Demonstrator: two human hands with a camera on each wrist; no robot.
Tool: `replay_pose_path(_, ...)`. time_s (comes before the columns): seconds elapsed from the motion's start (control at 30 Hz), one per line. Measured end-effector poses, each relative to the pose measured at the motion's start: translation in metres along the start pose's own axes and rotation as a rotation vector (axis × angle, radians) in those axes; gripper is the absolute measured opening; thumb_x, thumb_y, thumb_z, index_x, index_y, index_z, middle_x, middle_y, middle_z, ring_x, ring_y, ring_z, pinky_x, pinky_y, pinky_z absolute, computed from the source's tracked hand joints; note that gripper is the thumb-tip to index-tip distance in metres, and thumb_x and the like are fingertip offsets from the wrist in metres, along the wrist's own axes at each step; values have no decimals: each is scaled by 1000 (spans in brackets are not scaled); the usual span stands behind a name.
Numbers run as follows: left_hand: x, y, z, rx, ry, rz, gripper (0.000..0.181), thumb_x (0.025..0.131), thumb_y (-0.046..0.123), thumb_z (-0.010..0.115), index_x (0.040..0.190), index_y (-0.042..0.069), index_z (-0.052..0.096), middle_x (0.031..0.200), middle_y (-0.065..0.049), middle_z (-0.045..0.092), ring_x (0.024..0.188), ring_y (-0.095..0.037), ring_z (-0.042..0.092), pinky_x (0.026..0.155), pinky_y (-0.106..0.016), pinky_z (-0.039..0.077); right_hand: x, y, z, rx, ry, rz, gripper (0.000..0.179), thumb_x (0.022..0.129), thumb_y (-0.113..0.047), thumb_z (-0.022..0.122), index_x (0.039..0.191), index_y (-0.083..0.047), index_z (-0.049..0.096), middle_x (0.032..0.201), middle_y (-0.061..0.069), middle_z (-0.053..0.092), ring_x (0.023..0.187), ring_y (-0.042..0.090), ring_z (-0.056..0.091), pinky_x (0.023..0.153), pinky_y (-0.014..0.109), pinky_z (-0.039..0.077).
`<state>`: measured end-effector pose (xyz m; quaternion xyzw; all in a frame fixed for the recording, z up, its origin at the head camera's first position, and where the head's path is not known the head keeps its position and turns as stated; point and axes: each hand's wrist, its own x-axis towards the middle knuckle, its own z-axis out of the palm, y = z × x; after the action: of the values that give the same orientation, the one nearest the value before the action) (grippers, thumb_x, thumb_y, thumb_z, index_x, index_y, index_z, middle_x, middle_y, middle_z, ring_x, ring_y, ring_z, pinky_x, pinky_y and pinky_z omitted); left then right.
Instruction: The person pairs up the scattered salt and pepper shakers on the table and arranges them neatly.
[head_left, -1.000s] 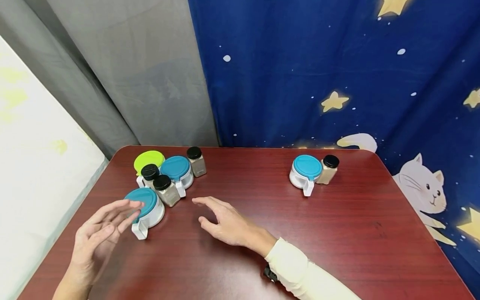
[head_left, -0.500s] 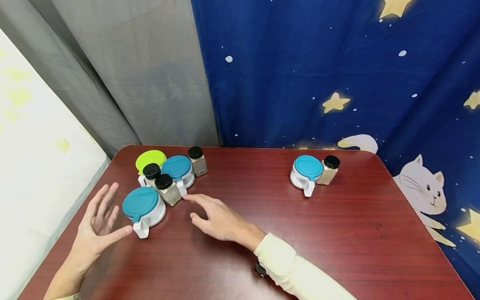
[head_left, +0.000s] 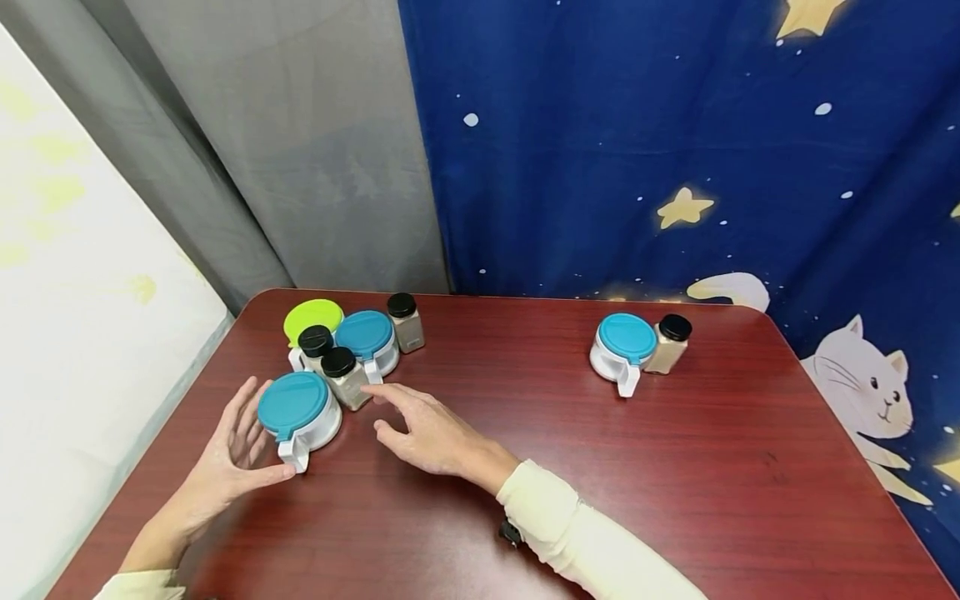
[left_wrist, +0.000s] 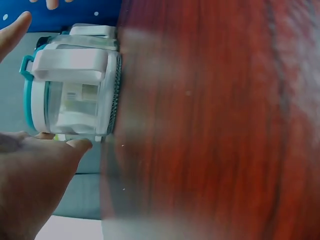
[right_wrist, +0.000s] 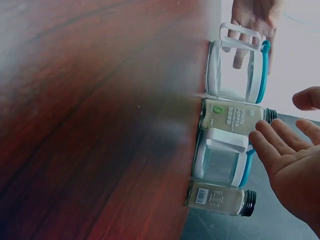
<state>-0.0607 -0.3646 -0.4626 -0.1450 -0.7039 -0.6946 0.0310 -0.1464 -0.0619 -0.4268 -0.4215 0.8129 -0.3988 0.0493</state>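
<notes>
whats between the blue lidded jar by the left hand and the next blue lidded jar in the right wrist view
A black-capped pepper bottle stands between the jar by the left hand and the next jar, as the right wrist view shows.

The bench has a glossy red-brown, wood-grained top with rounded far corners. Upright at its left, closely grouped, stand a green-lidded jar, a rear blue-lidded jar, a front blue-lidded jar and three black-capped bottles. At far right, well apart, another blue-lidded jar stands just beside a fourth bottle.
</notes>
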Motion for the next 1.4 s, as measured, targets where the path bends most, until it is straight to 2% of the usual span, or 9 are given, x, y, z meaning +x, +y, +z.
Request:
replay_pose_path(0.13,0,-4,3,35,14,-33,123,76,-27,70,164,24,1,169,-12,3,143,4,27,104,-13,34,6,0,4,-19,13,15,51,101,-24,58,152,-21,48,143,-9,49,128,3,49,105,23,39)
replay_pose_path(0.33,3,-7,6,112,46,-18,124,74,-26,74,164,23,3,165,-15,12,142,-1,29,102,-12,35,22,2,7,-84,71,44,60,98,-22,60,155,-32,43,117,-5,49,98,5,52,74,17,44)
replay_pose_path(0.5,3,-8,3,174,71,-20,126,73,-25,75,164,25,4,162,-14,18,141,-4,31,101,-11,36,40,2,7,-133,47,54,67,98,-22,60,157,-41,36,108,-8,42,75,4,47,56,20,42)
replay_pose_path(0.63,5,-5,4,237,59,-4,128,72,-24,77,164,24,3,161,-17,18,137,-1,35,100,-11,37,47,2,7,-189,19,55,68,98,-22,60,158,-40,35,107,-9,39,73,5,46,53,19,41)
replay_pose_path(0.87,8,-1,9,473,83,-30,125,71,-10,88,164,25,13,148,-12,32,126,-4,42,94,-10,40,53,3,8,-387,-16,67,71,96,-15,66,157,-39,39,105,-5,42,76,7,44,48,19,40)
replay_pose_path(1.1,10,1,10,540,92,-72,126,72,0,92,163,23,8,148,-17,29,120,-3,42,89,-9,43,53,4,10,-414,17,39,58,98,-15,65,150,-38,49,103,-5,43,80,6,42,50,17,40)
replay_pose_path(1.23,12,2,9,570,72,-129,130,73,5,92,163,22,-1,149,-21,24,121,-20,47,88,-8,41,56,3,8,-426,65,-4,43,100,-22,67,141,-34,57,100,-6,41,82,5,41,52,15,39)
replay_pose_path(1.33,14,2,8,589,38,-156,134,73,7,92,163,24,-7,150,-25,20,126,-40,42,89,-5,34,59,2,7,-434,92,-37,36,99,-24,70,134,-30,63,103,-6,41,87,5,42,54,14,39)
replay_pose_path(1.4,16,1,8,587,14,-148,137,73,7,92,162,26,-9,152,-26,19,128,-44,37,90,-4,31,61,3,6,-453,105,-65,32,98,-24,71,130,-27,65,110,-5,44,93,6,44,59,14,41)
